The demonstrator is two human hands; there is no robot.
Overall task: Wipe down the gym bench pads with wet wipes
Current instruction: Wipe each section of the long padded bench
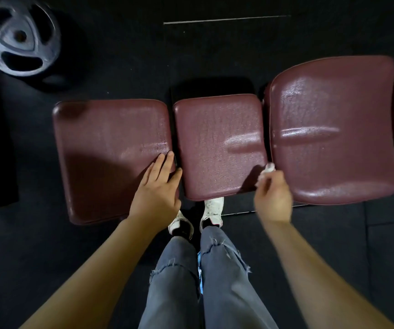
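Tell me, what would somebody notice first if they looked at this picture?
Probably the row of shiny dark-red bench pads running across the middle, over a black floor. Next, the two hands: the left hand rests flat on the left pad's near corner, and the right hand pinches a small white wipe at the gap between the middle and right pads. A grey weight plate lies in the top left corner.

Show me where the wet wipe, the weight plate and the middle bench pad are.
wet wipe point(267, 169): head view, bunched white tip above the fingers.
weight plate point(20, 36): head view, central hub.
middle bench pad point(211, 138): head view, bare top surface.
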